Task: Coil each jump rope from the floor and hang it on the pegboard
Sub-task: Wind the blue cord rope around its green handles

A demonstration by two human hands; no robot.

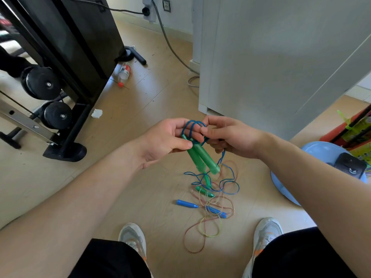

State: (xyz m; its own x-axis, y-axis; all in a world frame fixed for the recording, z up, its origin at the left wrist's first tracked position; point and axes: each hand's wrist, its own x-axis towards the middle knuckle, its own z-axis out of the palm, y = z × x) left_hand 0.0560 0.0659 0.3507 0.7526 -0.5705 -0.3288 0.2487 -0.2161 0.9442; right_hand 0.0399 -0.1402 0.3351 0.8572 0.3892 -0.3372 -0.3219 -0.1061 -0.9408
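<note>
1. Clamps both green handles (204,157) side by side in the left hand (166,137), with the thumb pressed across them near their tops.
2. Pinches the blue cord (195,122) in the right hand (230,137), just beside the left, at small loops arching over the handle tops in the middle of the frame.
3. Points the handles' long axis down and to the right, free ends toward the lower centre, with the loops at the upper end between the two hands.
4. Drops the slack cord from under the right hand to the floor (140,109), below and slightly right of the grip. Puts the right hand nearer that slack, so probably draws the next loop from that side.
5. Shows no pegboard anywhere in the frame.
6. Leaves more rope on the floor at lower centre, tangled with the slack: a second green pair (204,191), blue handles (186,203) and thin multicoloured cords (200,233).
7. Offers no readable writing. Carries a red-and-white label on the bottle (124,72) at upper left, too small to read. Bears blurred bright print on the box (359,127) at the right edge, and only a white graphic on the dark thing (350,165) below it.
</note>
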